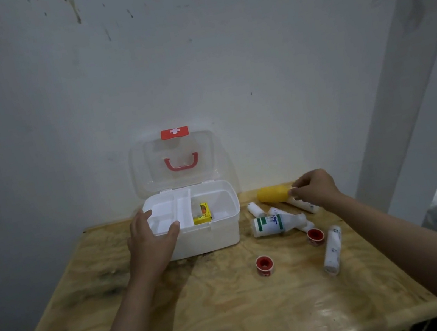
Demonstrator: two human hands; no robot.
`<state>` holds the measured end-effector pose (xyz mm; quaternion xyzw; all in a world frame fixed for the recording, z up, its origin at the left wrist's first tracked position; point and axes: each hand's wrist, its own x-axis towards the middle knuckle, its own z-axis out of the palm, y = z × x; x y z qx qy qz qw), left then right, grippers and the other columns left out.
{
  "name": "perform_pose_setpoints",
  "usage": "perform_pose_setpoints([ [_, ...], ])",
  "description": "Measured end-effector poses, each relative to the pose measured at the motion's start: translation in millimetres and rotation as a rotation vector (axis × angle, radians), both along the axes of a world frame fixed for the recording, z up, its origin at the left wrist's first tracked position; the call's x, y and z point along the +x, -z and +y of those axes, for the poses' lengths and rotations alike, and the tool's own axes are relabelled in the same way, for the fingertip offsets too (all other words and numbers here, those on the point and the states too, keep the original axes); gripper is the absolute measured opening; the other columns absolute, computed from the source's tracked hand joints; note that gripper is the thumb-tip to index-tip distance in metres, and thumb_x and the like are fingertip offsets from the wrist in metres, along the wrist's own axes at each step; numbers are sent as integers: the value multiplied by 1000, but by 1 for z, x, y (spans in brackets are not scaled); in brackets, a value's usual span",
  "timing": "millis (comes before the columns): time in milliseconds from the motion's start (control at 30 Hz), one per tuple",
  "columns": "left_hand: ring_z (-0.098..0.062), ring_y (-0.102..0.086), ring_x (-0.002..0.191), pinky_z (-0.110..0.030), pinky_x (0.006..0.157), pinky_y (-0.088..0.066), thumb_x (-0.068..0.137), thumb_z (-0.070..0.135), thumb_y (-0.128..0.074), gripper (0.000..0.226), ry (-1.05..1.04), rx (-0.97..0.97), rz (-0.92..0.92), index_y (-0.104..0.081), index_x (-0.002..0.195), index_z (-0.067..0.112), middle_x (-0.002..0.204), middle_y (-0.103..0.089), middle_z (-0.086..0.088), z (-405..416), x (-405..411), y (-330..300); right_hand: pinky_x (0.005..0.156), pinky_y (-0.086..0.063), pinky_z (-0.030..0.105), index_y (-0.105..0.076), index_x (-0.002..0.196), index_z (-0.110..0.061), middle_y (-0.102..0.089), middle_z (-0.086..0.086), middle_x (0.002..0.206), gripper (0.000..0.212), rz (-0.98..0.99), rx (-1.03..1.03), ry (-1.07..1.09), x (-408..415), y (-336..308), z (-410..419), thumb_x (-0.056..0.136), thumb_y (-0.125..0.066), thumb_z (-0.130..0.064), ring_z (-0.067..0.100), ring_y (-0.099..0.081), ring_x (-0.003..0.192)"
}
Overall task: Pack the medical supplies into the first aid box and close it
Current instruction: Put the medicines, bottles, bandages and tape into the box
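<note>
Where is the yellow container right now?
In the head view the yellow container lies on the table right of the open first aid box, near the wall, with the right hand pinching its right end.

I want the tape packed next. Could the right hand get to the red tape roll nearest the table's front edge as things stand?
Probably yes. The red tape roll lies alone on bare table, nothing over it; the right hand is busy at the yellow case first.
</note>
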<state>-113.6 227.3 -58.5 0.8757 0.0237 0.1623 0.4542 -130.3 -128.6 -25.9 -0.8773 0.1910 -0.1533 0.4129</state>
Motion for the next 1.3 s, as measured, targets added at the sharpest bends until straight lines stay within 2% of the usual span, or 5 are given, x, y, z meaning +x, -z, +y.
perform_pose_setpoints([
  [367,-31,-34,134,-49,102,-39,79,40,-69,70,-3,-26,-1,-36,138,21,151,-31,-4,-3,-6,-5,75,-60,36,-73,92,-11,-72,6,91,17,-363,70,-251,-23,-74,51,76,-75,-14,19,-72,78],
  [633,-31,-33,135,-49,103,-38,79,43,-67,70,9,-19,10,-35,138,22,152,-30,-4,-2,-7,-6,73,-55,23,-72,101,-10,-67,6,104,23,-259,-300,-563,-3,-66,133,79,-69,-13,16,-67,80],
  [867,-27,-38,132,-50,99,-46,76,49,-68,75,-7,6,27,-32,139,28,152,-31,-1,-3,-7,-7,82,-58,31,-71,102,-4,-71,10,107,26,-146,-316,-679,17,-44,170,77,-72,-10,18,-69,85],
  [1167,-27,-37,133,-50,100,-45,77,47,-69,75,-7,-15,12,-32,139,27,153,-30,-1,-3,-3,-3,89,-49,21,-65,116,-15,-63,1,127,36,-16,-350,-802,15,-54,153,81,-70,-16,13,-62,109],
  [1300,-28,-34,135,-48,100,-42,79,48,-66,71,19,-16,6,-32,138,27,153,-28,0,0,-3,-1,85,-50,21,-65,113,-16,-67,2,119,34,-51,-374,-700,4,-64,120,80,-71,-15,11,-64,101],
])
